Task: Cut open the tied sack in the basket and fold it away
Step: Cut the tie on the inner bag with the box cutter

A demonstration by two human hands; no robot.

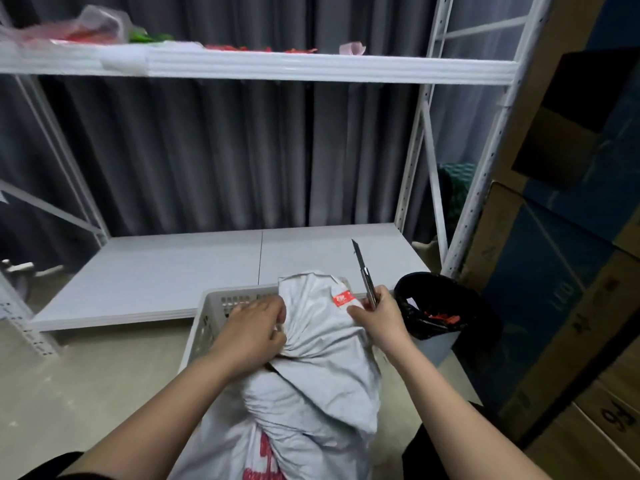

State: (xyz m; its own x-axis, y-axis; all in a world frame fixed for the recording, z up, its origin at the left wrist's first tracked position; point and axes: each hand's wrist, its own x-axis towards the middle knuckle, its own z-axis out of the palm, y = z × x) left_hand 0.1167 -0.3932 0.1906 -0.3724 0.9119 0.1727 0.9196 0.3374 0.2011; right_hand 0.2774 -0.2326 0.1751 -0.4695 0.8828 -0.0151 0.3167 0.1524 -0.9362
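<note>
A grey woven sack (322, 368) with red print stands in a white plastic basket (214, 317), its neck gathered tight and its top flopping upward with a red and white tag (343, 299). My left hand (256, 327) grips the gathered neck from the left. My right hand (379, 320) holds a utility knife (363, 271) at the sack's right side, the blade extended and pointing up and away.
A white metal shelving rack (263, 65) stands ahead, with a low white shelf board (207, 268) just behind the basket. A black-lined bin (436, 306) with red scraps sits to the right. Stacked cardboard boxes (571, 271) fill the right side.
</note>
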